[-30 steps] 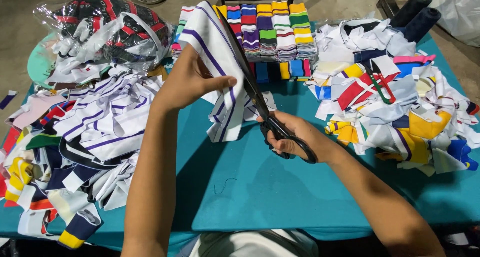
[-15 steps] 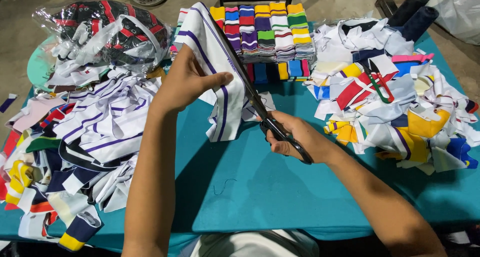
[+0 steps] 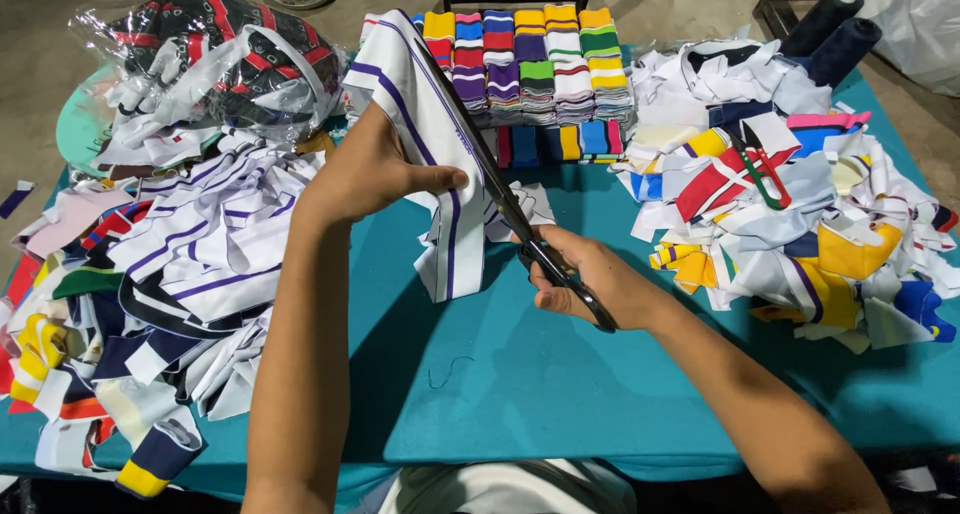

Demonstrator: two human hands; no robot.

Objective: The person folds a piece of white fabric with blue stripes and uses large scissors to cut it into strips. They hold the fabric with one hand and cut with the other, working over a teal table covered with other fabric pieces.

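The white purple-striped cloth strip (image 3: 430,144), held upright over the surface's (image 3: 520,374) middle, had risen slightly. The left hand (image 3: 370,169) kept pinching it while the right hand's (image 3: 590,279) fingers, wrapped around black scissors (image 3: 520,219), had advanced the blades, suggesting cutting continued.

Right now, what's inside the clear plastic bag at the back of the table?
The clear plastic bag holds bunched fabric pieces in black, red and white. Glare and folds hide what lies deeper in, and whatever is under it.
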